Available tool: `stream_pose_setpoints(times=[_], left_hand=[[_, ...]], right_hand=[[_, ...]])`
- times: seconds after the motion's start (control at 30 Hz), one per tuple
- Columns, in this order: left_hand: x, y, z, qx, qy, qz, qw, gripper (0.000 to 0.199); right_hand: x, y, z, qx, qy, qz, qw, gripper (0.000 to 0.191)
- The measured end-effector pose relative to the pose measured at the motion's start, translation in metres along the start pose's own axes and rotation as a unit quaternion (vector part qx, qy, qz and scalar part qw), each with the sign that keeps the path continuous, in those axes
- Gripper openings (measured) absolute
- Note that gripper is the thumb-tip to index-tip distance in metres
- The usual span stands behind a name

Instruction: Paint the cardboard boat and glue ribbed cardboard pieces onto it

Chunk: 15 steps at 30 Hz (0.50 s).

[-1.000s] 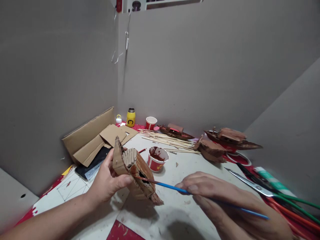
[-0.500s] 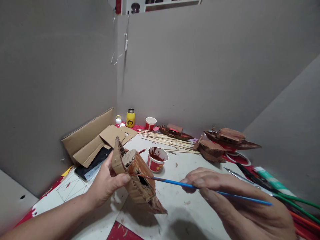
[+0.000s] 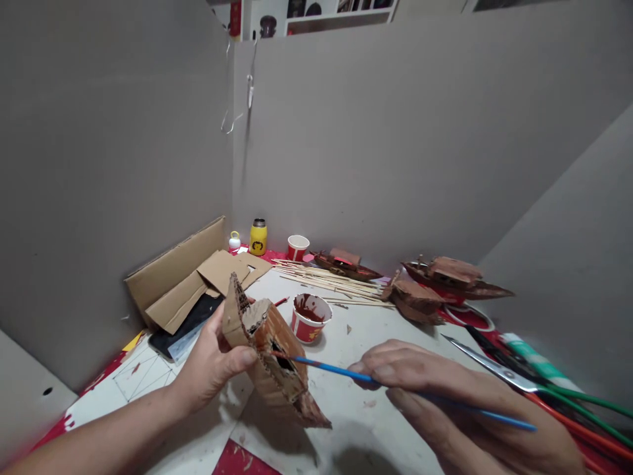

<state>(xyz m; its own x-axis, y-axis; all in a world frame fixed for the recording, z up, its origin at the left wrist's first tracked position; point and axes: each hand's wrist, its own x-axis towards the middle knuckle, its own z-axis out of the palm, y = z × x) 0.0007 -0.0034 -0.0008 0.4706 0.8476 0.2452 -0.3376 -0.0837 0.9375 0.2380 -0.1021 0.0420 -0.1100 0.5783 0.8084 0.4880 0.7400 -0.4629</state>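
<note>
My left hand (image 3: 212, 363) is closed around the pointed end of a cardboard model boat (image 3: 274, 389), holding it tilted above the table. The boat's cabin side is partly coated in brown paint, while its hull is largely bare cardboard. Between the thumb and fingers of my right hand (image 3: 435, 396) is a blue paintbrush (image 3: 336, 371). Its bristle tip is at the dark opening in the cabin side; whether it touches the edge I cannot tell. Just behind the boat stands a paper cup (image 3: 310, 323) with brown paint inside.
Thin wooden sticks (image 3: 341, 280) lie behind the cup. Brown model boats (image 3: 455, 274) stand at the back right. Scissors (image 3: 494, 366) lie at the right, cardboard pieces (image 3: 182, 284) and a phone (image 3: 163, 340) at the left. A yellow bottle (image 3: 258, 239) stands near the grey wall.
The brush tip has shifted slightly right and down along the cabin side, and my right hand has moved a little with it. My left hand keeps its hold on the boat.
</note>
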Motion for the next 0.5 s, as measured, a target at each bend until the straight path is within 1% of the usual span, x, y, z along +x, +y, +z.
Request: stream_pose_setpoints(times=[0.1, 0.2, 0.27, 0.33, 0.43, 0.5], left_hand=[[0.0001, 0.0007, 0.0005, 0.002, -0.001, -0.001, 1.000, 0.095], [0.0007, 0.0005, 0.0004, 0.002, 0.010, -0.008, 1.000, 0.097], [0.0014, 0.0003, 0.0001, 0.004, 0.015, -0.014, 1.000, 0.097], [0.0018, 0.0003, 0.0000, 0.005, 0.013, -0.016, 1.000, 0.098], [0.0016, 0.0006, 0.0004, 0.009, 0.007, -0.012, 1.000, 0.097], [0.0011, 0.0009, 0.0006, 0.015, 0.005, -0.012, 1.000, 0.096]], right_hand=[[0.0007, -0.0027, 0.0012, -0.017, -0.014, -0.007, 1.000, 0.039], [0.0047, -0.0050, -0.0007, -0.010, -0.060, -0.019, 0.998, 0.044], [0.0068, -0.0054, -0.0036, -0.007, -0.078, -0.014, 0.997, 0.044], [0.0071, -0.0047, -0.0059, -0.011, -0.077, -0.017, 0.997, 0.042], [0.0051, -0.0045, -0.0053, -0.015, -0.060, -0.038, 0.997, 0.040], [0.0045, -0.0066, -0.0030, -0.018, -0.047, -0.026, 0.998, 0.040]])
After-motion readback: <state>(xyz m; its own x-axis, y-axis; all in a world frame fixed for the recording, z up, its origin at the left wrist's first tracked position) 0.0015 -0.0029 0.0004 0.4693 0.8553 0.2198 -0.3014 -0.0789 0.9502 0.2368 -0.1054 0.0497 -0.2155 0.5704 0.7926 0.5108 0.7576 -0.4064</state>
